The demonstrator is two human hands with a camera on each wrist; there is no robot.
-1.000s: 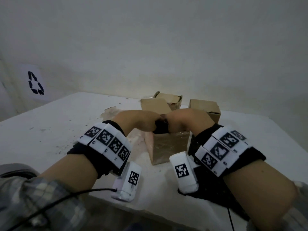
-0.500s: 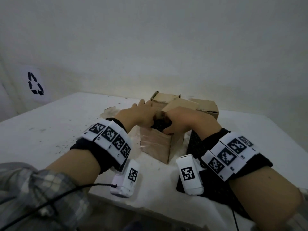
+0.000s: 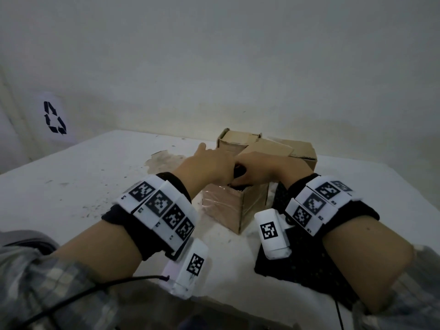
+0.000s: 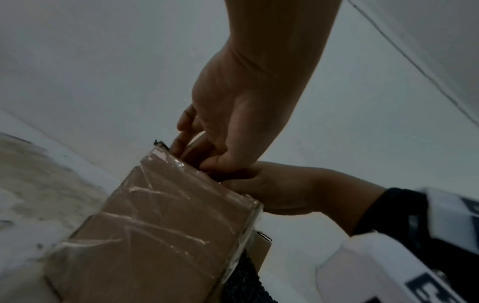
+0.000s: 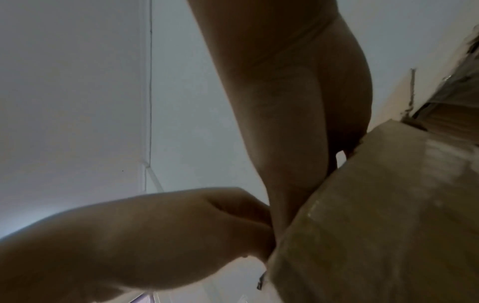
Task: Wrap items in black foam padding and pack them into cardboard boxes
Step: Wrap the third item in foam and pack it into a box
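At the table's (image 3: 71,186) far middle, both hands push a black foam bundle (image 3: 239,171) into the taped cardboard box (image 3: 228,206): left hand (image 3: 209,167) flat-fingered, right hand (image 3: 259,170) pinching foam. Foam's probably soft and springy; box looks light, so steady its walls.

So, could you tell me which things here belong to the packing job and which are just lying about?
In use:
- near box
- black foam bundle at its opening
- left hand
- right hand
- spare foam sheet

Lying about:
- two back boxes
- recycling sign

Taped cardboard box (image 3: 234,207) upright on table, black foam (image 3: 239,171) inside
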